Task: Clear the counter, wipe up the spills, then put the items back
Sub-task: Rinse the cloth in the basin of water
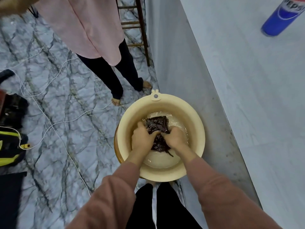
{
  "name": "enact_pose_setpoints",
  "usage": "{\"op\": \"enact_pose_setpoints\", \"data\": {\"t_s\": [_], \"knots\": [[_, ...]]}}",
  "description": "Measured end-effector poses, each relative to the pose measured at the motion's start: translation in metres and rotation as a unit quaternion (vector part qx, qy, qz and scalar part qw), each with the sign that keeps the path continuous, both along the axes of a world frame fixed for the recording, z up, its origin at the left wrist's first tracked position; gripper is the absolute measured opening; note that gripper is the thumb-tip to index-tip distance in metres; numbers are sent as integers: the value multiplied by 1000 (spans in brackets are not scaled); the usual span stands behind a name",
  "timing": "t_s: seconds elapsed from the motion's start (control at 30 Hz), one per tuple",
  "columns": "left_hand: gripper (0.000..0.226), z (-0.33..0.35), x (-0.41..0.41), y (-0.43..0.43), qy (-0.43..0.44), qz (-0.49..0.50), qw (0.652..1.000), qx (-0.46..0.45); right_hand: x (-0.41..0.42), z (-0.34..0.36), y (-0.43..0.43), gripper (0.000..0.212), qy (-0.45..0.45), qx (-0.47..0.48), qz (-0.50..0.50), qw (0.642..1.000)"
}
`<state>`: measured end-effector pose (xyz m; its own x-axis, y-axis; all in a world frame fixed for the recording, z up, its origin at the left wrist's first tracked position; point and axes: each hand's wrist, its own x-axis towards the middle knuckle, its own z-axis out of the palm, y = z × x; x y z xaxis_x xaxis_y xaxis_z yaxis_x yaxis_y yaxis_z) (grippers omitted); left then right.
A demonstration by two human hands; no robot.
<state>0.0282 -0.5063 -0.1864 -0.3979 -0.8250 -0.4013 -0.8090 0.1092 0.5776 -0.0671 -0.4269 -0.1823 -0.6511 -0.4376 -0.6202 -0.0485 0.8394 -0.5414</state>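
Note:
A cream plastic basin [132,113] with water in it sits on the marble floor beside the counter. In the water lies a dark wet cloth [157,125]. My left hand [142,138] grips the cloth's left side, and my right hand [175,138] grips its right side. The two hands meet at the middle of the cloth, which bunches between them. The grey counter [255,96] runs along the right, with a blue Pepsi can [280,19] standing at its far end.
Another person in a pink top and dark trousers [105,68] stands barefoot just beyond the basin. A wooden stool [140,30] stands by the counter. White cables [49,123] cross the floor, and bags [11,129] lie at the left.

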Motion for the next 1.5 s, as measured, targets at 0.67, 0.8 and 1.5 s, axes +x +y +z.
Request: {"op": "enact_pose_setpoints", "data": {"t_s": [0.67, 0.8, 1.5], "knots": [[60, 27, -16, 0, 237, 181, 713, 635, -19, 60, 26, 36, -500, -183, -144, 834], [23, 32, -46, -3, 212, 194, 772, 567, -14, 57, 11, 34, -332, -51, -24, 942], [50, 42, -59, -8, 242, 163, 791, 537, -16, 65, 17, 13, -261, -72, 22, 962]]}}
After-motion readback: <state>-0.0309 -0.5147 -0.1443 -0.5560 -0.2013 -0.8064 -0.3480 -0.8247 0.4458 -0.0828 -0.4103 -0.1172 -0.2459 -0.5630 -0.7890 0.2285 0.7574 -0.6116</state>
